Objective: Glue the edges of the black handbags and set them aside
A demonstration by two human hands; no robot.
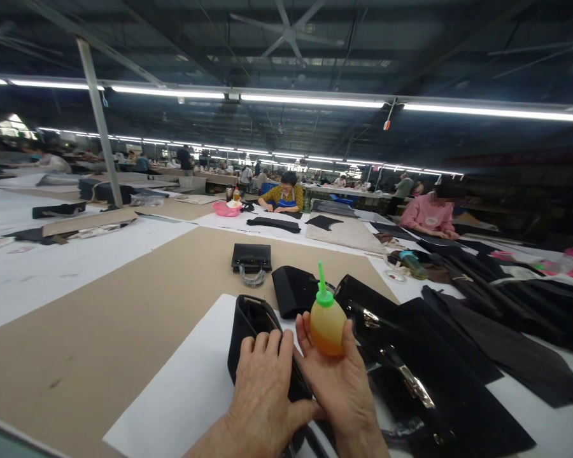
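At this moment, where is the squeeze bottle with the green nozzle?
In the head view, the squeeze bottle is right of and below centre, held in the right hand, beside the left hand, which is on the black bag.

Smooth translucent plastic bottle (pixel 328 326), matt black bag (pixel 240 323), glossy metal fittings (pixel 416 385), smooth paper-like sheet (pixel 186 381).

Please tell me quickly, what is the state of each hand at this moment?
Left hand: laid on the black, open-topped bag; whether it grips cannot be told.
Right hand: partly closed, holding the rounded yellowish plastic bottle with green nozzle.
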